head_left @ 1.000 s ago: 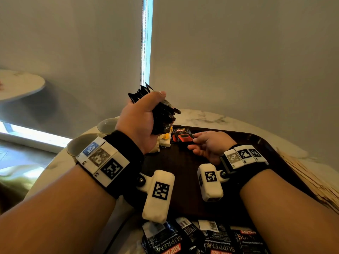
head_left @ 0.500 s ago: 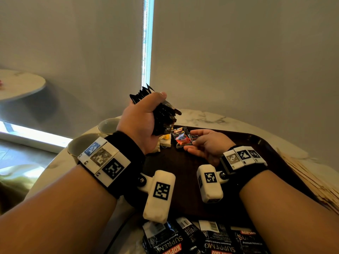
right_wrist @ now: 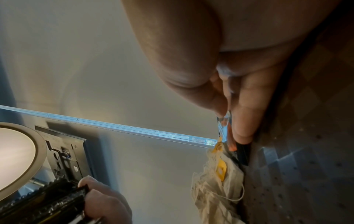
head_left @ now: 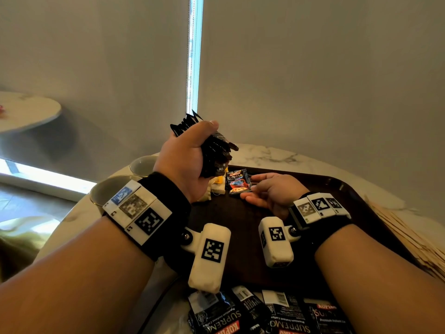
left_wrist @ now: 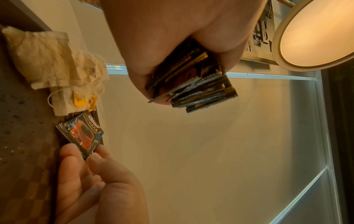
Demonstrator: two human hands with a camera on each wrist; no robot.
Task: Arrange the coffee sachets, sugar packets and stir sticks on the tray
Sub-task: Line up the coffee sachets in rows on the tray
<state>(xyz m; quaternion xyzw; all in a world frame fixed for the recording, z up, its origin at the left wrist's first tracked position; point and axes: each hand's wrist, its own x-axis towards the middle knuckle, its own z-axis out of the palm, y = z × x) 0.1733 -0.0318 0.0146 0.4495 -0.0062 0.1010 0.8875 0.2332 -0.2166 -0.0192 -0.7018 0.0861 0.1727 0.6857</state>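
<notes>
1. A thick bundle of black coffee sachets [head_left: 212, 150] is gripped in the left hand [head_left: 185, 160], with the fingers and thumb curled round it; the bundle is held raised above the far left part of the tray [head_left: 240, 218].
2. A single coffee sachet [head_left: 238, 182], printed with a red cup, is pinched at its near edge between the thumb and fingertips [left_wrist: 99, 153] of the right hand [head_left: 272, 191]. It is tilted up above the tray floor, just beside the tea bags [left_wrist: 57, 60].
3. The pale tea bags, with yellow tags, are seen lying on the tray at its far left, under the raised bundle.
4. More black sachets [head_left: 265, 314] are spread on the marble table [head_left: 277, 155] at the tray's near edge.
5. A pile of wooden stir sticks [head_left: 404, 235] is seen on the table to the right of the tray, apart from both hands.
6. Two cups [head_left: 142, 165] are set on the table to the left of the tray.
</notes>
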